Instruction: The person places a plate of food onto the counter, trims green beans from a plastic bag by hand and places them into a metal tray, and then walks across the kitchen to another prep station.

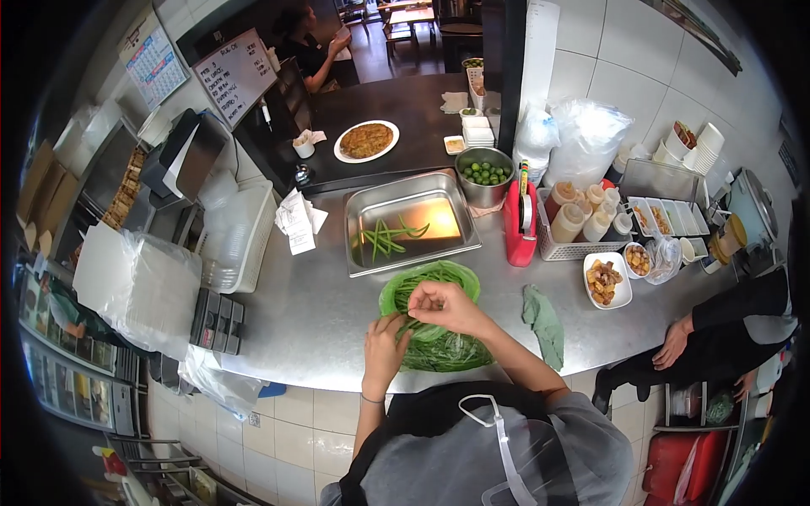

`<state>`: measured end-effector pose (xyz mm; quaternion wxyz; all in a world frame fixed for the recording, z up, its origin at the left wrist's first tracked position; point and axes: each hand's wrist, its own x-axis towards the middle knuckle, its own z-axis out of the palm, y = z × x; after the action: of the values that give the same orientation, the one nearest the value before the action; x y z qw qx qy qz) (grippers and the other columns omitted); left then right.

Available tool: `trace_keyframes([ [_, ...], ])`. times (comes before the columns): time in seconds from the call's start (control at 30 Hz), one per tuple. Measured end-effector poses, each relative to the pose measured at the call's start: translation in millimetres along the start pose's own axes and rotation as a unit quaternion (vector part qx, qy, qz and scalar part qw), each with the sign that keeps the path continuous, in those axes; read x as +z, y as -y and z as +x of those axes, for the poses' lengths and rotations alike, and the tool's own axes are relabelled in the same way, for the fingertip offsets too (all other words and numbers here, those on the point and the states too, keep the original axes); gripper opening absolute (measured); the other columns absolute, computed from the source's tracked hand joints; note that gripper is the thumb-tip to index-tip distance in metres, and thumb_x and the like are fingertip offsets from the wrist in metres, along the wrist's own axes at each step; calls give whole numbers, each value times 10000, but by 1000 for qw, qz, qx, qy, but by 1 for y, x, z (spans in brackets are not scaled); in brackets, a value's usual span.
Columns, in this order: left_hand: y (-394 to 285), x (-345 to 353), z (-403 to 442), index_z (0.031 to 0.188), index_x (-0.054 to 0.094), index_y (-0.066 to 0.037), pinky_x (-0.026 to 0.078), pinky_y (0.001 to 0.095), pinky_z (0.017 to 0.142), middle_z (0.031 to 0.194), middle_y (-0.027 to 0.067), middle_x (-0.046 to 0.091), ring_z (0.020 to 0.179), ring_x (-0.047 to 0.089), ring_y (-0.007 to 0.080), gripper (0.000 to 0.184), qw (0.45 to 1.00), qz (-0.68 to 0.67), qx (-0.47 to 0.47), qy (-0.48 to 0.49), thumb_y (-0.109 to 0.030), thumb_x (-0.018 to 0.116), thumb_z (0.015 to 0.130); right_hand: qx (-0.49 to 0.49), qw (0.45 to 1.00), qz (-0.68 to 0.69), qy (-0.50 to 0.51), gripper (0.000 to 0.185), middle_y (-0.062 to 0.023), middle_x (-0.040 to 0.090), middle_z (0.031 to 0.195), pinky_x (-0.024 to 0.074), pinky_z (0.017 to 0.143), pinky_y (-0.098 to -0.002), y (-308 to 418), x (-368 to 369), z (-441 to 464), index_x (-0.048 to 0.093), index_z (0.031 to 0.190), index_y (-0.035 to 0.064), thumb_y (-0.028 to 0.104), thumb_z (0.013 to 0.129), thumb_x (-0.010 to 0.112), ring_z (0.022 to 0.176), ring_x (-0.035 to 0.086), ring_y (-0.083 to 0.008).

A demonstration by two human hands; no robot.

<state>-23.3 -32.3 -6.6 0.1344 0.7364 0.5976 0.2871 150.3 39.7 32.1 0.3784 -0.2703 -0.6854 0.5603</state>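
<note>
A green plastic bag (pixel 390 297) full of long green beans (pixel 434 275) lies open on the steel counter before me. My left hand (pixel 386 344) is closed at the bag's near left side, its fingers bent around a green bean that is mostly hidden. Just above and to the right, my right hand (pixel 443 305) pinches at the same bean with thumb and forefinger; the tip in the pinch is too small to see clearly. Beyond the bag, a rectangular steel tray (pixel 354 255) holds several green beans (pixel 386 240) at its left.
A green cloth (pixel 542 325) and a red holder (pixel 521 228) stand right of the bag. Further right are sauce bottles (pixel 569 221) and a bowl of browned chunks (pixel 606 282). Receipts (pixel 297 221) lie left of the tray. Another person's hand (pixel 673 341) is at far right.
</note>
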Motion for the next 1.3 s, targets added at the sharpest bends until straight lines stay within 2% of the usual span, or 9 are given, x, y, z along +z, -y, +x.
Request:
trace_keyframes([
  [0.23, -19, -3, 18, 998, 638, -2, 458, 385, 762, 1029, 131, 627, 928, 580, 302, 216, 982, -186, 29, -35, -103, 664, 809, -46, 977, 197, -75, 57, -3, 576, 808, 453, 569, -217, 15, 4, -3, 612, 902, 2, -3, 845, 611, 675, 562, -54],
  [0.4, -22, 0, 21, 943, 651, 11, 449, 356, 746, 974, 139, 624, 899, 579, 290, 148, 972, -234, -23, -12, -62, 649, 814, -180, 928, -305, -114, 117, -99, 584, 823, 500, 608, -330, 18, -25, -19, 607, 953, 3, 46, 845, 611, 666, 602, -255],
  [0.5, -30, 1, 24, 933, 658, 0, 446, 353, 728, 897, 121, 617, 860, 574, 280, 137, 983, -149, 59, -91, -65, 650, 813, -92, 890, -439, -84, 100, -129, 578, 816, 479, 628, -351, 27, -30, -32, 611, 874, -6, 62, 810, 647, 699, 598, -306],
  [0.63, -38, 4, 24, 919, 661, -2, 444, 339, 705, 836, 92, 607, 815, 569, 264, 129, 992, -84, 55, -82, -74, 653, 812, -115, 884, -430, -141, 80, -117, 574, 793, 469, 598, -334, 17, -24, -25, 600, 864, -4, 60, 829, 633, 664, 585, -269],
  [0.7, -43, 3, 24, 910, 660, 1, 448, 327, 686, 820, 88, 608, 789, 578, 250, 120, 993, -54, 69, -74, -76, 651, 819, -126, 943, -243, -190, 71, -83, 583, 784, 450, 575, -286, 6, -15, -16, 598, 878, -5, 54, 847, 620, 624, 554, -184],
  [0.8, -43, 9, 25, 887, 657, 1, 443, 273, 627, 785, 77, 620, 717, 596, 166, 96, 961, -268, -71, -5, -83, 628, 852, -44, 982, -64, -172, 70, -49, 592, 785, 426, 562, -246, -17, 2, -4, 600, 895, -14, 43, 856, 613, 617, 518, -104],
  [0.97, -20, 9, 25, 885, 652, 0, 395, 189, 569, 734, -1, 605, 644, 520, 46, 187, 880, -438, -153, -96, -157, 562, 930, -51, 974, -111, -191, 69, -45, 599, 784, 422, 553, -239, -13, 7, 4, 626, 876, -17, 44, 845, 630, 623, 522, -87],
  [1.13, 10, -12, 25, 965, 620, -30, 410, 208, 613, 812, -1, 593, 721, 522, 56, 203, 817, -521, -204, -143, -200, 511, 958, -1, 969, -242, -53, 82, -95, 560, 741, 450, 589, -279, -44, -5, -5, 658, 870, 12, 60, 803, 660, 616, 557, -156],
  [1.3, 21, -13, 21, 1030, 574, -54, 423, 230, 660, 833, -11, 564, 793, 528, 69, 202, 741, -624, -218, -114, -222, 476, 975, -58, 970, -207, -111, 115, -66, 571, 790, 444, 632, -271, -40, 4, 1, 681, 910, 34, 71, 802, 670, 679, 554, -129],
])
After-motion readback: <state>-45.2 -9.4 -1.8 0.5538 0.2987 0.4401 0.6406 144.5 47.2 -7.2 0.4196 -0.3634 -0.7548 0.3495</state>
